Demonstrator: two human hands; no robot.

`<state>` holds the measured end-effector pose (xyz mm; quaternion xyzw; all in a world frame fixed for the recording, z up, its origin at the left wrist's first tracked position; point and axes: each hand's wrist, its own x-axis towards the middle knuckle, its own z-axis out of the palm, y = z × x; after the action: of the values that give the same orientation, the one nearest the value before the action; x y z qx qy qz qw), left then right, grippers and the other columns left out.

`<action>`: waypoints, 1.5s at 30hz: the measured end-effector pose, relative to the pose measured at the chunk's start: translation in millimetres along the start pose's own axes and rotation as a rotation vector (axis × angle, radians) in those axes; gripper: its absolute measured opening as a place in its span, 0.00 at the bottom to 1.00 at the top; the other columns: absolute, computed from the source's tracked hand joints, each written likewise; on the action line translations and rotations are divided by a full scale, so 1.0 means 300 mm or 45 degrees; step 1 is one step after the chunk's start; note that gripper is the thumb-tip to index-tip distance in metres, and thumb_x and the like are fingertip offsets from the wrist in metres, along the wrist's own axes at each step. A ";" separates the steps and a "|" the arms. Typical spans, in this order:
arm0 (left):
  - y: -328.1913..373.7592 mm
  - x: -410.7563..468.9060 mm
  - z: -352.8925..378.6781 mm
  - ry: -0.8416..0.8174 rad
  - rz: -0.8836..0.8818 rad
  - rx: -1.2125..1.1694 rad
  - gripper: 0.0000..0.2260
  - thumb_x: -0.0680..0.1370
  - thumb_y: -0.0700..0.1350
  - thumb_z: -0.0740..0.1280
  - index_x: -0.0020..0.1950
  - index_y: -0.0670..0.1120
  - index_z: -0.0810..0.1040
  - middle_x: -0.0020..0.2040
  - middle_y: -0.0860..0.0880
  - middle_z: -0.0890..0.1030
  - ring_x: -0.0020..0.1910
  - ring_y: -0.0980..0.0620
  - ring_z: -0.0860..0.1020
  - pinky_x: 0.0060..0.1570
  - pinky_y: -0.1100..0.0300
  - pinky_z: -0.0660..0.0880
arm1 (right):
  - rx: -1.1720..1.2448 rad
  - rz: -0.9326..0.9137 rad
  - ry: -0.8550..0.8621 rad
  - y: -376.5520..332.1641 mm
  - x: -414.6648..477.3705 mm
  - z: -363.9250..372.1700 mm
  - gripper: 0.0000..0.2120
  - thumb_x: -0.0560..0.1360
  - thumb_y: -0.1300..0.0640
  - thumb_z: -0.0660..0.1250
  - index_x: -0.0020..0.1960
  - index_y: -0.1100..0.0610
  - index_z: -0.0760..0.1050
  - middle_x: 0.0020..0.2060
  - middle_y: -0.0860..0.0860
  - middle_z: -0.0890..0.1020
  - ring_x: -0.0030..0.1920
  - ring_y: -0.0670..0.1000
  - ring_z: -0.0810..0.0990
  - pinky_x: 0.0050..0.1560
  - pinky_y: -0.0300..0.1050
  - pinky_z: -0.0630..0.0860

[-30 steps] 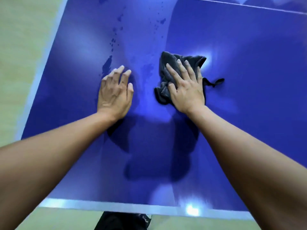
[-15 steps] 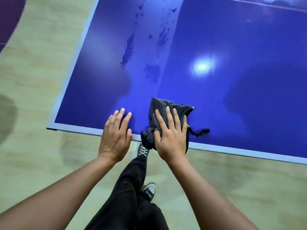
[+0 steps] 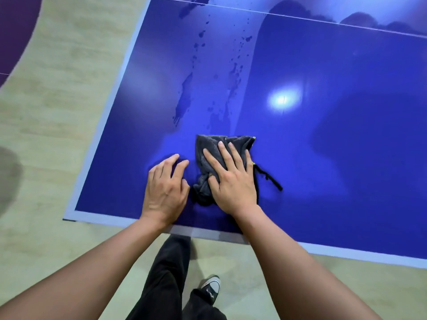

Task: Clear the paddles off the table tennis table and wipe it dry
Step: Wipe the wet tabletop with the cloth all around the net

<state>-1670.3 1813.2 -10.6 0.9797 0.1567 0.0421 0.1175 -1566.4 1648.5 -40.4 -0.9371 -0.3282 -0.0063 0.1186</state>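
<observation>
Right fingers (image 3: 225, 151) straight and spread, pressing flat on dark grey cloth (image 3: 208, 146); we see no curl round it. Left fingers (image 3: 172, 162) loosely bent, tips on the blue table (image 3: 323, 158), holding nothing. Right hand (image 3: 233, 181) covers the cloth's near half. Left hand (image 3: 165, 188) sits just beside the cloth at its 9 o'clock. Cloth lies near the table's near edge, a thin strap (image 3: 270, 179) trailing at 4 o'clock. We note water drops (image 3: 184, 98) at 12 o'clock from the cloth. Shoe (image 3: 211, 288) on floor (image 3: 57, 112) at 6 o'clock.
</observation>
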 end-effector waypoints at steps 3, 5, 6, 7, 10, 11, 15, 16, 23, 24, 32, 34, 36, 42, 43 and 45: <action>-0.047 0.160 -0.009 -0.018 -0.016 0.006 0.21 0.77 0.43 0.61 0.69 0.42 0.75 0.71 0.40 0.72 0.67 0.39 0.73 0.67 0.45 0.68 | 0.011 0.099 0.012 0.041 0.179 0.005 0.29 0.80 0.45 0.54 0.81 0.40 0.59 0.82 0.49 0.58 0.83 0.51 0.51 0.80 0.64 0.46; -0.092 0.292 -0.016 -0.026 -0.016 0.001 0.21 0.77 0.43 0.61 0.70 0.41 0.74 0.72 0.39 0.72 0.68 0.37 0.72 0.67 0.43 0.68 | 0.011 0.158 0.004 0.081 0.312 0.009 0.29 0.80 0.45 0.55 0.81 0.39 0.58 0.83 0.49 0.57 0.83 0.50 0.49 0.80 0.64 0.46; -0.115 0.359 -0.018 -0.030 -0.014 0.003 0.21 0.77 0.43 0.61 0.70 0.41 0.74 0.72 0.38 0.71 0.68 0.36 0.72 0.68 0.43 0.68 | 0.003 0.180 0.000 0.102 0.378 0.008 0.29 0.80 0.45 0.55 0.81 0.39 0.58 0.83 0.49 0.56 0.83 0.50 0.49 0.80 0.64 0.46; -0.137 0.420 -0.020 -0.027 -0.009 0.012 0.21 0.78 0.43 0.60 0.71 0.40 0.74 0.72 0.38 0.71 0.69 0.36 0.72 0.68 0.42 0.68 | -0.003 0.196 0.002 0.123 0.436 0.006 0.29 0.80 0.44 0.54 0.81 0.39 0.57 0.83 0.49 0.56 0.83 0.50 0.48 0.80 0.64 0.45; -0.206 0.642 -0.012 0.003 0.014 0.033 0.22 0.79 0.44 0.59 0.72 0.40 0.73 0.73 0.37 0.69 0.70 0.34 0.70 0.69 0.40 0.66 | 0.001 0.258 0.011 0.197 0.648 0.006 0.29 0.80 0.44 0.53 0.81 0.38 0.57 0.83 0.49 0.57 0.83 0.51 0.49 0.80 0.63 0.44; -0.227 0.712 -0.008 0.023 0.021 0.048 0.22 0.79 0.44 0.59 0.72 0.40 0.72 0.73 0.37 0.69 0.70 0.34 0.69 0.70 0.40 0.65 | -0.002 0.279 0.010 0.222 0.715 0.006 0.29 0.80 0.43 0.52 0.81 0.38 0.57 0.83 0.48 0.57 0.83 0.51 0.49 0.80 0.63 0.44; -0.327 0.943 0.008 0.088 -0.113 0.072 0.24 0.79 0.47 0.55 0.75 0.42 0.68 0.75 0.38 0.66 0.73 0.34 0.64 0.75 0.40 0.57 | -0.033 0.345 -0.006 0.327 0.990 0.003 0.29 0.80 0.43 0.51 0.81 0.37 0.56 0.83 0.48 0.56 0.83 0.50 0.48 0.80 0.62 0.43; -0.348 0.973 0.018 0.093 -0.147 0.064 0.25 0.79 0.48 0.54 0.76 0.43 0.67 0.76 0.38 0.65 0.74 0.34 0.63 0.76 0.41 0.56 | -0.043 0.352 -0.012 0.353 1.055 0.002 0.29 0.80 0.43 0.51 0.81 0.37 0.55 0.83 0.47 0.55 0.83 0.50 0.48 0.80 0.62 0.43; -0.360 1.005 0.049 0.123 -0.181 0.018 0.27 0.78 0.49 0.55 0.78 0.46 0.64 0.78 0.42 0.63 0.77 0.38 0.59 0.78 0.43 0.54 | -0.062 0.438 -0.029 0.533 1.478 -0.010 0.29 0.80 0.42 0.50 0.81 0.37 0.56 0.83 0.47 0.56 0.83 0.49 0.49 0.81 0.60 0.43; -0.360 1.006 0.049 0.131 -0.178 0.028 0.27 0.78 0.49 0.55 0.78 0.46 0.64 0.78 0.42 0.63 0.78 0.38 0.59 0.78 0.43 0.54 | -0.062 0.453 -0.033 0.554 1.530 -0.009 0.29 0.80 0.42 0.50 0.81 0.36 0.56 0.83 0.46 0.56 0.83 0.49 0.49 0.81 0.60 0.43; -0.377 1.010 0.068 0.144 -0.169 0.058 0.27 0.78 0.48 0.57 0.78 0.46 0.64 0.79 0.43 0.62 0.78 0.40 0.59 0.78 0.43 0.54 | -0.042 0.515 -0.011 0.636 1.737 0.003 0.29 0.79 0.41 0.48 0.80 0.36 0.57 0.82 0.46 0.57 0.82 0.49 0.50 0.81 0.59 0.42; -0.378 1.010 0.065 0.143 -0.170 0.054 0.27 0.78 0.48 0.57 0.78 0.46 0.64 0.79 0.43 0.62 0.78 0.40 0.59 0.78 0.43 0.54 | -0.032 0.520 -0.016 0.633 1.745 -0.001 0.30 0.79 0.41 0.48 0.81 0.36 0.56 0.82 0.47 0.56 0.82 0.49 0.49 0.81 0.58 0.41; -0.379 1.010 0.062 0.134 -0.171 0.049 0.27 0.78 0.48 0.57 0.78 0.46 0.64 0.79 0.43 0.63 0.78 0.40 0.59 0.78 0.44 0.54 | -0.048 0.516 -0.044 0.618 1.736 -0.009 0.30 0.79 0.42 0.48 0.81 0.37 0.55 0.83 0.48 0.55 0.83 0.50 0.48 0.81 0.59 0.40; -0.375 1.018 0.058 0.083 -0.196 0.028 0.26 0.79 0.48 0.57 0.78 0.47 0.64 0.79 0.43 0.63 0.78 0.40 0.59 0.78 0.45 0.52 | -0.112 0.254 -0.087 0.395 1.579 0.016 0.30 0.80 0.45 0.49 0.82 0.41 0.55 0.83 0.50 0.54 0.83 0.52 0.49 0.81 0.60 0.42; -0.375 1.015 0.055 0.075 -0.198 0.019 0.26 0.79 0.48 0.57 0.78 0.47 0.64 0.79 0.44 0.63 0.78 0.40 0.59 0.78 0.46 0.52 | -0.118 0.203 -0.097 0.352 1.530 0.022 0.29 0.81 0.45 0.49 0.82 0.41 0.55 0.83 0.51 0.55 0.83 0.53 0.49 0.81 0.61 0.42; -0.375 1.008 0.050 0.060 -0.202 0.007 0.26 0.80 0.48 0.57 0.78 0.48 0.64 0.79 0.44 0.63 0.78 0.41 0.58 0.78 0.46 0.51 | -0.121 0.127 -0.109 0.276 1.426 0.028 0.29 0.81 0.45 0.50 0.82 0.42 0.55 0.83 0.51 0.55 0.83 0.54 0.50 0.81 0.61 0.43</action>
<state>-1415.5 2009.7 -38.8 0.9633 0.2368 0.0554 0.1139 -1180.3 1850.3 -28.3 -0.9563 -0.2852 0.0240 0.0602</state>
